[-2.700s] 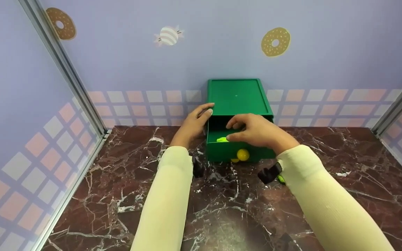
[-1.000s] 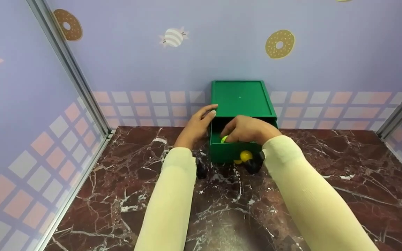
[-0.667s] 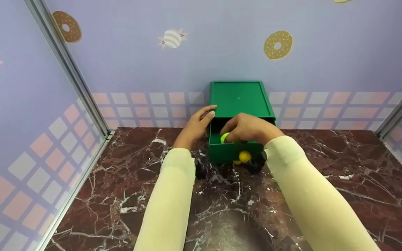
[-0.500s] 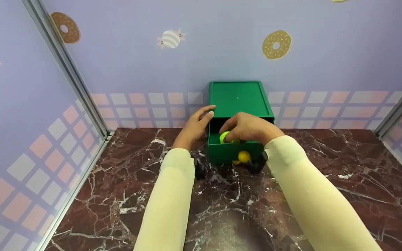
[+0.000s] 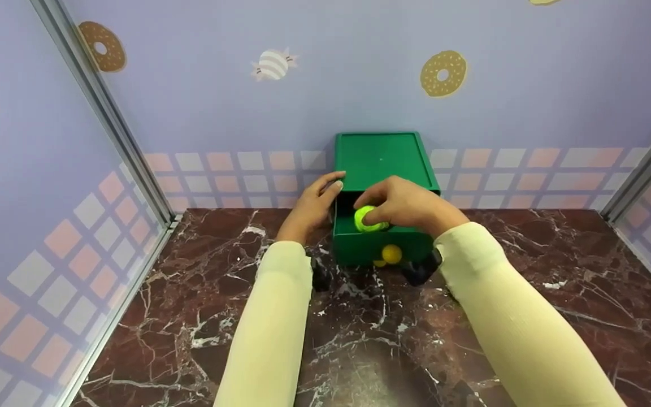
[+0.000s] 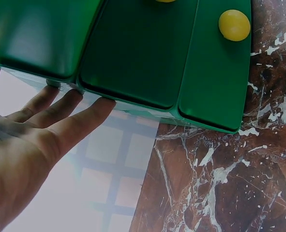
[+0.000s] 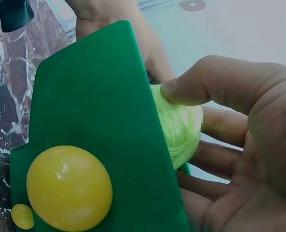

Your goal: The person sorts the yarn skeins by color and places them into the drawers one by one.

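Note:
A small green drawer cabinet stands against the back wall, its upper drawer pulled out. My right hand pinches a neon yellow-green ball of yarn between thumb and fingers, at the level of the drawer's front rim. In the right wrist view the strands of the yarn ball show, partly hidden by the drawer front. My left hand rests against the cabinet's left side; its fingers reach out straight along that side in the left wrist view.
A round yellow knob sits on the drawer front, with another yellow knob lower down. The tabletop is dark red marble pattern. Patterned panels enclose the back and sides. Black wrist cameras hang under both cuffs.
The right hand has reached down into the open drawer, taken hold of the yarn ball and raised it to the rim. The left hand has stayed at the cabinet's side.

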Available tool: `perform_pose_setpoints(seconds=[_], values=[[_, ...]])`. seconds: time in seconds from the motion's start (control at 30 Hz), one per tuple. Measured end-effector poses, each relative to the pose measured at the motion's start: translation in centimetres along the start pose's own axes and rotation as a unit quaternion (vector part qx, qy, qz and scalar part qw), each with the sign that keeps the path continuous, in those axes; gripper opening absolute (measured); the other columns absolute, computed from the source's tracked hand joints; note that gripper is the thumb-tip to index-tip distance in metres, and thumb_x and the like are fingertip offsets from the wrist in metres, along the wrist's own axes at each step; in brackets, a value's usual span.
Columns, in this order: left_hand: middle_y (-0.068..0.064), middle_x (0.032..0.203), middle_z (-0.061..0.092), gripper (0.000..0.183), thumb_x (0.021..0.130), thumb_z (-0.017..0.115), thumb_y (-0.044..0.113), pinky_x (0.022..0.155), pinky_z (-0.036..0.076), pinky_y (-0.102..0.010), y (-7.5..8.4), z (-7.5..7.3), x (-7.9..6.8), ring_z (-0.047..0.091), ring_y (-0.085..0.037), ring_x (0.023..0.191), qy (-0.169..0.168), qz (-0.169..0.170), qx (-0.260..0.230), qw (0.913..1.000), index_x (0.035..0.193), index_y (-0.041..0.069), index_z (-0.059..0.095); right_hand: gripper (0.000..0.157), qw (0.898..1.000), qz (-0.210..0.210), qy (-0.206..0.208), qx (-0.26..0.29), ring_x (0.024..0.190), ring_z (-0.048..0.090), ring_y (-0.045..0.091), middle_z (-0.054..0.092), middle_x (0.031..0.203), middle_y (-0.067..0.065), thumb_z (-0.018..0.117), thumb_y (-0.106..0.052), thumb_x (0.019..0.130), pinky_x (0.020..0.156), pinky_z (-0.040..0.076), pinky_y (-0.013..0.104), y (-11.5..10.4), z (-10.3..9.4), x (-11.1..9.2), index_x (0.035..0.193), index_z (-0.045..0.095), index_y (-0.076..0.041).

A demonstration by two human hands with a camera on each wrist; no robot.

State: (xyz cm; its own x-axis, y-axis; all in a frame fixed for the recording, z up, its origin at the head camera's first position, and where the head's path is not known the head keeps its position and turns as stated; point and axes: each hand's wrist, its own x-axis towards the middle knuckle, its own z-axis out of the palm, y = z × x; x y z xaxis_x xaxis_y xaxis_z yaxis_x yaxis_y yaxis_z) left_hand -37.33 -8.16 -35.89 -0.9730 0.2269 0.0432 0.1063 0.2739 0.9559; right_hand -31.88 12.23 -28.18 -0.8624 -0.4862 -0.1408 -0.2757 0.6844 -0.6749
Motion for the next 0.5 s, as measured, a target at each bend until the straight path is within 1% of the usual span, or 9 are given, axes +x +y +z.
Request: perform_pose_setpoints(seconds=[0.1,0.27,0.33,0.5], values=[[-0.001,0.151,0.043,0.039,0.101,0.046,0.046,0.108,0.041,-0.045,-0.1,0.0,0.1,0.044,-0.023,0.136,-0.001,0.0,-0.002,1.0,0.139,0.04,0.049,0.042,1.0,-0.003,0.007,0.0,0.122,0.056,0.023,0.061,0.133,0.002,0.065,-0.019,0.088,0.095,0.05,0.045,0.0,-0.1,-0.2,0.13,0.063,-0.015],[-0.002,0.149,0.045,0.039,0.101,0.048,0.045,0.109,0.04,-0.044,-0.2,0.1,0.2,0.047,-0.023,0.133,0.002,0.008,-0.002,1.0,0.139,0.037,0.05,0.04,1.0,-0.007,0.021,-0.001,0.104,0.062,0.021,0.062,0.13,0.001,0.064,-0.02,0.088,0.082,0.053,0.037,0.3,-0.3,-0.7,0.128,0.064,-0.017],[-0.002,0.149,0.045,0.039,0.101,0.047,0.046,0.11,0.039,-0.044,-0.3,0.1,0.3,0.046,-0.023,0.134,0.006,0.011,0.01,0.9999,0.139,0.037,0.05,0.039,1.0,-0.008,0.025,0.001,0.101,0.062,0.021,0.062,0.131,0.002,0.064,-0.02,0.088,0.081,0.053,0.036,0.4,-0.5,-0.9,0.128,0.064,-0.017],[-0.001,0.152,0.042,0.039,0.101,0.046,0.047,0.112,0.036,-0.046,-0.3,0.0,0.3,0.042,-0.024,0.138,0.012,0.013,0.029,0.9994,0.139,0.039,0.049,0.04,0.999,-0.016,0.038,0.009,0.098,0.063,0.02,0.062,0.13,0.002,0.064,-0.02,0.088,0.081,0.054,0.036,0.6,-0.9,-1.4,0.128,0.064,-0.016]])
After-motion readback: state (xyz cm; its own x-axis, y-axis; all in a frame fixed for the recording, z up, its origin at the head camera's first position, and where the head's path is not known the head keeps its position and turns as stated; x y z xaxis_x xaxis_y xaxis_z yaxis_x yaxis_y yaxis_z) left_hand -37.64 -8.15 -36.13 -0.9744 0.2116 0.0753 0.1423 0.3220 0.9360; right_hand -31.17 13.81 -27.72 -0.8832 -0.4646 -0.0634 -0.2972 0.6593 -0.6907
